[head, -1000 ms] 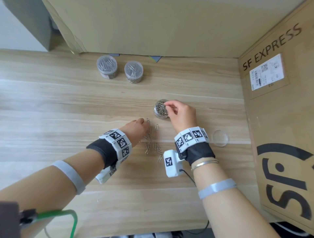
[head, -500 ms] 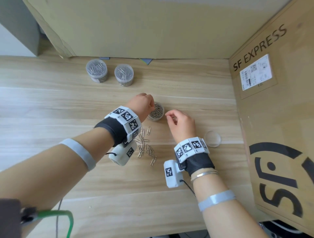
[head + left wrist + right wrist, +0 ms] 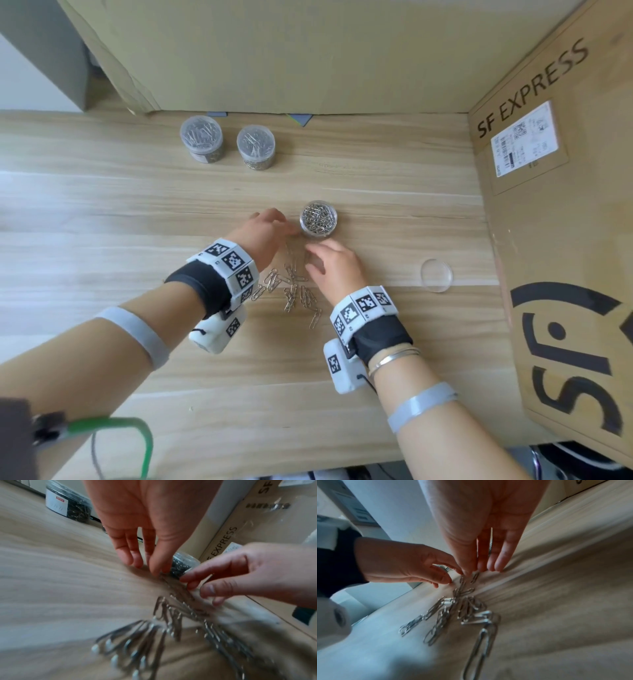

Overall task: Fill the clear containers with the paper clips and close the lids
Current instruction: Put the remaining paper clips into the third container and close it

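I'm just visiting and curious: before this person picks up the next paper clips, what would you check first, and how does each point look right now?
1. Open container upright, mouth uncovered: ok.
2. Room left inside it: cannot tell; the clips already reach near the rim.
3. Loose paper clips on the table within reach of both hands: ok.
4. Left hand and right hand free to pick: fingertips are down at the clips, but whether either already pinches one, cannot tell.
5. Lid at hand for closing: ok, it lies on the table to the right.
6. Two containers at the back filled and lidded: ok.
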